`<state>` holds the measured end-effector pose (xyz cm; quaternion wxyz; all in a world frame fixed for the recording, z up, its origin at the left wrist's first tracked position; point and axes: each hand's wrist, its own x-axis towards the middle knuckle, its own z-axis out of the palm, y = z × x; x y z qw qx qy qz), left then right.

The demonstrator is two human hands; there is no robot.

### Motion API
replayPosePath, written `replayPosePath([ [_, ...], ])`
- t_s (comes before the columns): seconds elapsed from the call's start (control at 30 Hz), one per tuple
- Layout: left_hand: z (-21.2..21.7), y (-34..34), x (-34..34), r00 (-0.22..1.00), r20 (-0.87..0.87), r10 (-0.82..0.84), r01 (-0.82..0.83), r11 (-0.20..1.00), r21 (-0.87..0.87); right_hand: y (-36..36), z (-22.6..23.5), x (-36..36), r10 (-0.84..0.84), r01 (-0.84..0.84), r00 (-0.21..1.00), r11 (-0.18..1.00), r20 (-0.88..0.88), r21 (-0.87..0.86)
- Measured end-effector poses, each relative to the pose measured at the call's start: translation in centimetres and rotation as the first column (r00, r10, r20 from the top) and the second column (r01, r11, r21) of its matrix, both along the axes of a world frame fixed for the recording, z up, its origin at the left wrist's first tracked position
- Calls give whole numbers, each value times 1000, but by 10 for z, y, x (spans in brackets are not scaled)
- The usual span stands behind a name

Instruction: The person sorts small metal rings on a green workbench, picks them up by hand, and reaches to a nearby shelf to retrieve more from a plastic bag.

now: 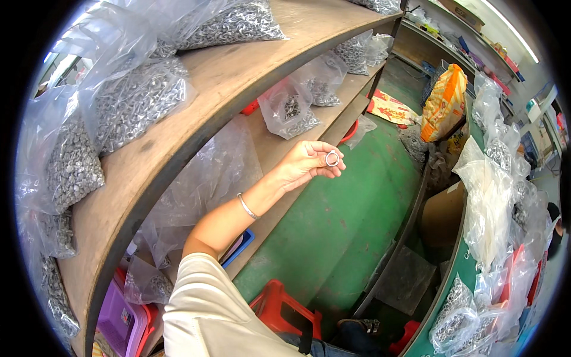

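My left hand [309,163] reaches across the middle of the view, its arm in a pale short sleeve with a silver bangle at the wrist. Between thumb and fingers it pinches a small shiny metal ring [332,158], its round opening facing me. The hand is in the air above the green floor [333,220], just past the edge of the wooden shelf. Nearest to it on the lower shelf is a clear plastic bag of small metal parts [291,113]. My right hand is out of view.
Bags of metal hardware [140,101] crowd the upper wooden shelf [178,134] at left. A red plastic stool [282,306] stands below. On the right, a green-topped bench [450,268] carries more bags, and an orange-and-white sack [445,101] stands farther back.
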<state>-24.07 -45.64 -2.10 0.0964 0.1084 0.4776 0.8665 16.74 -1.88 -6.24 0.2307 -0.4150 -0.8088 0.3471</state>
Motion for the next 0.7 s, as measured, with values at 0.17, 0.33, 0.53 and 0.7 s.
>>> replayPosePath([
  [0.17,-5,7,-5,987,103,127,-127,992,-11,-4,5,-2,35,-35,999,999,10,32],
  [0.33,-29,-30,-55,711,222,667,-678,734,-34,-3,5,-1,0,-1,1000,1000,23,28],
  [0.53,-32,-80,-140,510,233,828,-801,556,-223,17,-20,2,15,-9,993,999,-119,50],
  [0.7,-61,-51,-140,200,-771,604,-864,-262,-430,10,-11,-1,76,-58,992,984,-100,170],
])
